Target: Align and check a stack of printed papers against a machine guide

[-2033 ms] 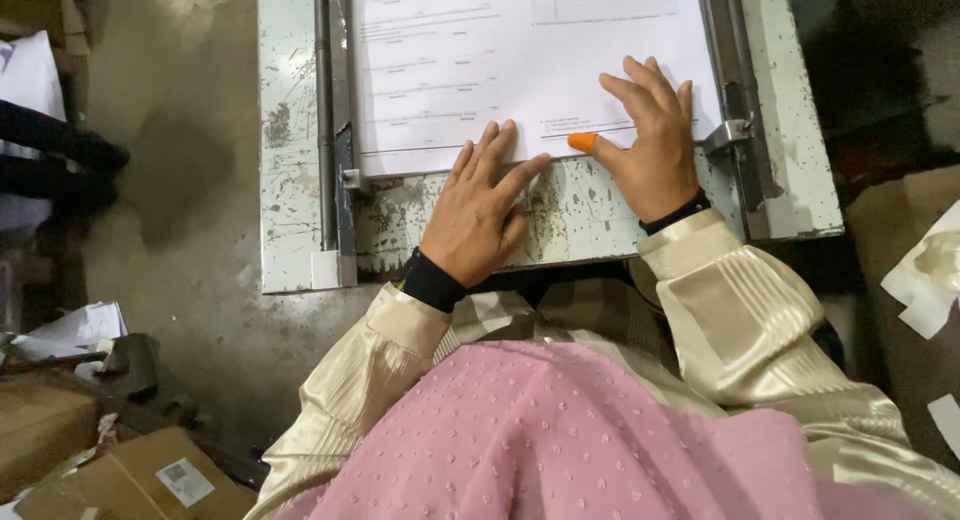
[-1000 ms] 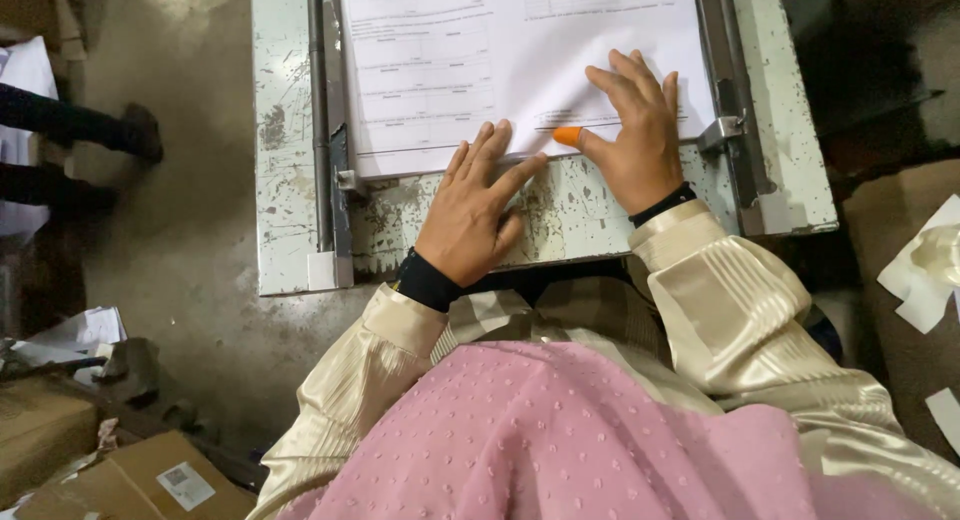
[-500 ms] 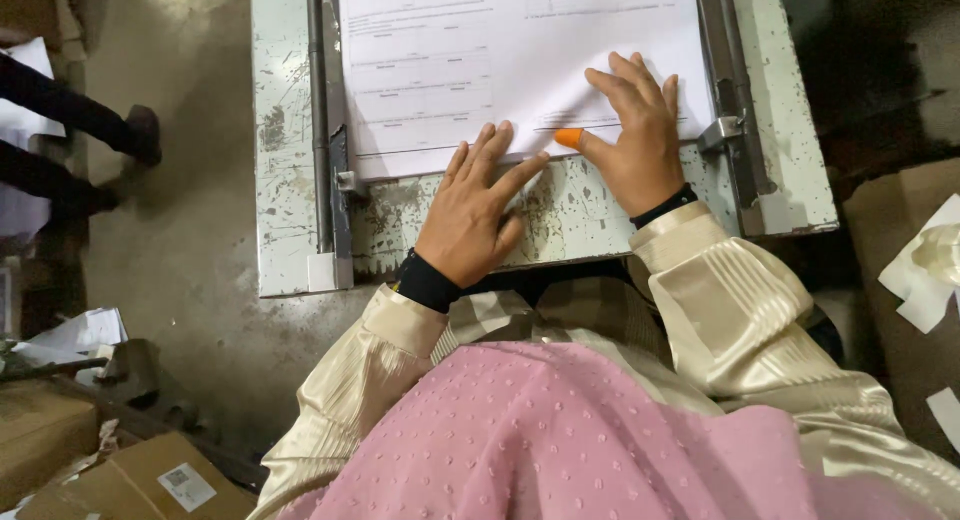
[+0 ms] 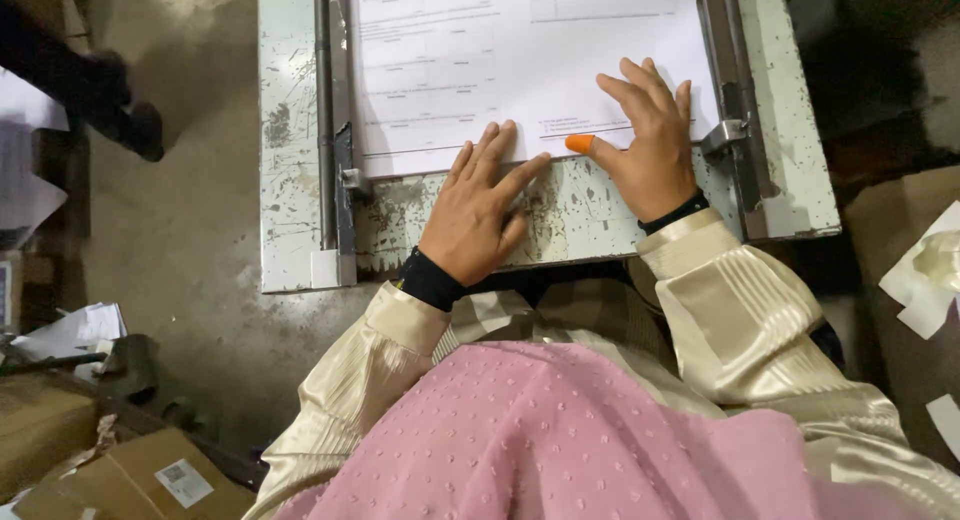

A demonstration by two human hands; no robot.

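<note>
on the worn metal worktop (image 4: 560,215), i see both hands flat, gripping nothing: left hand (image 4: 478,215) and right hand (image 4: 650,145) press the paper stack's (image 4: 500,60) near edge. thin, floppy, slippery sheets, i'd judge; best handled squared by the edges.

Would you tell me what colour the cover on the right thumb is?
Bright orange; the thumb cover on the right hand shows in the head view.

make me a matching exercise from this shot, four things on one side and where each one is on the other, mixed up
Things
1. left hand
2. right hand
3. orange thumb cover
4. cardboard box

Places
A. on the floor, bottom left corner of the view
B. flat on the white printed sheet, near its lower right
C. on the right hand's thumb, at the sheet's lower edge
D. fingertips on the sheet's lower edge, palm over the worn metal table

Pairs: 1-D, 2-B, 3-C, 4-A
</note>
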